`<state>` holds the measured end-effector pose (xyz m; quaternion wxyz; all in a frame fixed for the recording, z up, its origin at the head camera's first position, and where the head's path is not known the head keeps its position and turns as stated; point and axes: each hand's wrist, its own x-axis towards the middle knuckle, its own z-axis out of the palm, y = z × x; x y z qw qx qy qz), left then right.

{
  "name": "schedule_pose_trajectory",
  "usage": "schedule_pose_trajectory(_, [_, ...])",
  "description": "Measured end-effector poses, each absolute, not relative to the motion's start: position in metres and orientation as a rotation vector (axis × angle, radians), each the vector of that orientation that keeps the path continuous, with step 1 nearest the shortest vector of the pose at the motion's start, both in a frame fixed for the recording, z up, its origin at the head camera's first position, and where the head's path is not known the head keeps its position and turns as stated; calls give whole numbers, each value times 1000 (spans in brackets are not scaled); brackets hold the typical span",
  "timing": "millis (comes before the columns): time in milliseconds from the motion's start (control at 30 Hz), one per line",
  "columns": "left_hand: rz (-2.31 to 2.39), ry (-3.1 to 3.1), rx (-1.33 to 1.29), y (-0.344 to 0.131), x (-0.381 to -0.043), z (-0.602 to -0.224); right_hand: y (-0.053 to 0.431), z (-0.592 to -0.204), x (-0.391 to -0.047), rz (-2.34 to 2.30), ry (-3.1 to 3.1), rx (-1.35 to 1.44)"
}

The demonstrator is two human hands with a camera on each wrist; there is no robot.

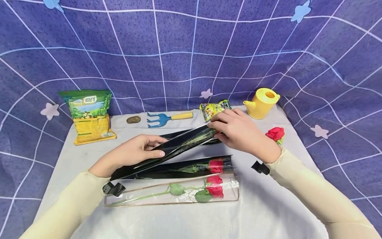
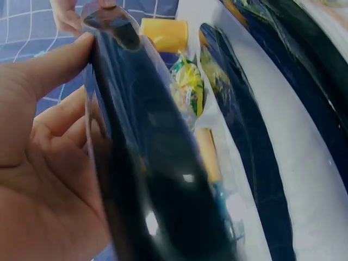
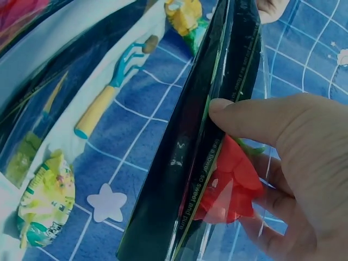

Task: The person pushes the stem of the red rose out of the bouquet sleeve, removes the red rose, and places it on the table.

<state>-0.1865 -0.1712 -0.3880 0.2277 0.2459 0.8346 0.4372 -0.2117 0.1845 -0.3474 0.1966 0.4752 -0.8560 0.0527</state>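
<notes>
Both hands hold a black-and-clear flower sleeve (image 1: 179,146) slantwise above the table. My left hand (image 1: 137,151) grips its lower left part, thumb on the near side. Near the upper right end, my right hand (image 1: 235,129) pinches the sleeve. In the right wrist view a red rose (image 3: 231,185) shows at that end by the fingers, and printed lettering runs along the sleeve's edge. A second black sleeve (image 1: 170,135) lies behind, partly hidden. In front lie a black sleeve with a red rose (image 1: 215,165) and a clear sleeve with another rose (image 1: 215,186).
Along the back stand a green-and-yellow bag (image 1: 89,116), a brown stone (image 1: 133,119), a blue hand fork (image 1: 161,120) with a yellow handle, a small yellow-green packet (image 1: 209,111) and a yellow watering can (image 1: 261,104). A red rose (image 1: 275,133) lies beyond the right wrist.
</notes>
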Motion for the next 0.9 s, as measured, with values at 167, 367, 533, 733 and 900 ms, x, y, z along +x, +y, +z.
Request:
schedule_pose_trajectory(167, [1274,2343,622,-168,-186,-388,188,-345,-213,197,-2383,1334])
schedule_pose_trajectory(367, [1366,2416,590,-167,-188,-391,184,-337,-203,539,-2195,1325])
schedule_pose_trajectory(533, [1444,2473,491,-166,-189,-388,171,-331,-178,1100,-2036,1227])
schedule_pose_trajectory(733, [1537,2452,453,-160,-189,-386,166,-346,-176,1715,-2531,721])
schedule_pose_trajectory(900, [1602,2321,497,-152,-187,-385,167,-374,-192,2144,-2476,413])
